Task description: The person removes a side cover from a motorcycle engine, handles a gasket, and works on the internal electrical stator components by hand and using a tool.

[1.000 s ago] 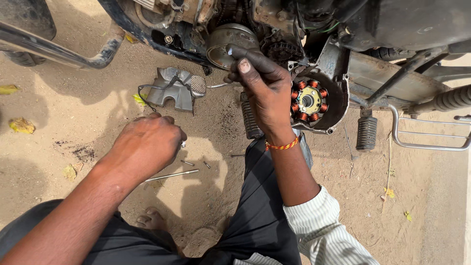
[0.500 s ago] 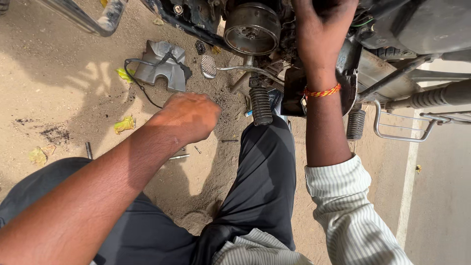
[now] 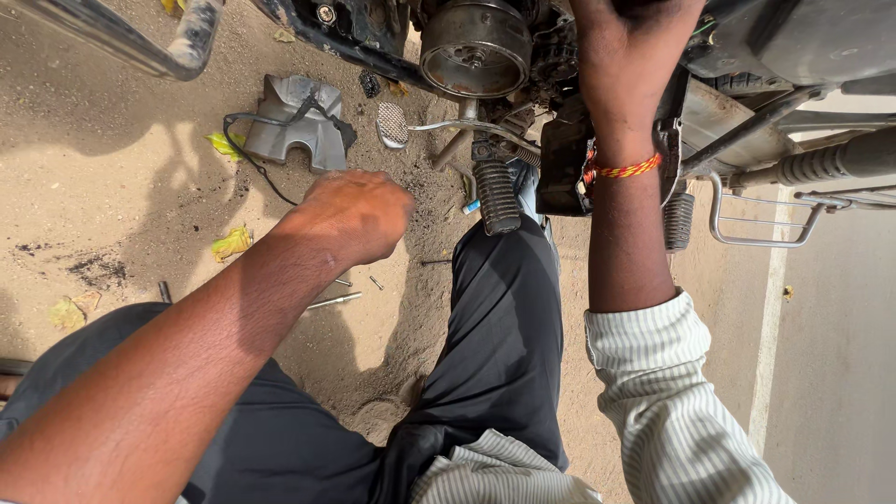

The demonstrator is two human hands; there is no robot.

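Note:
My left hand (image 3: 353, 217) hovers over the sandy ground with its fingers curled under; its palm is hidden. It is nearest to the small bolts and a thin metal rod (image 3: 334, 301) lying in the sand. My right hand (image 3: 635, 65), with an orange thread band (image 3: 621, 171) on the wrist, reaches up into the motorcycle's engine area beside a round metal drum (image 3: 476, 47). Its fingers are cut off by the top edge. A grey engine cover (image 3: 294, 121) with a black cable lies on the ground left of the bike.
A ribbed rubber footpeg (image 3: 497, 196) and a perforated pedal (image 3: 392, 124) stick out below the engine. A chrome bar (image 3: 112, 37) crosses the top left. My black-trousered knee (image 3: 509, 317) points at the bike. Yellow leaves (image 3: 231, 243) dot the sand; a white line (image 3: 773, 308) edges the pavement.
My right hand has gone from the red-studded round part up to the frame's top edge. My left hand has shifted toward the bike. The view has moved closer.

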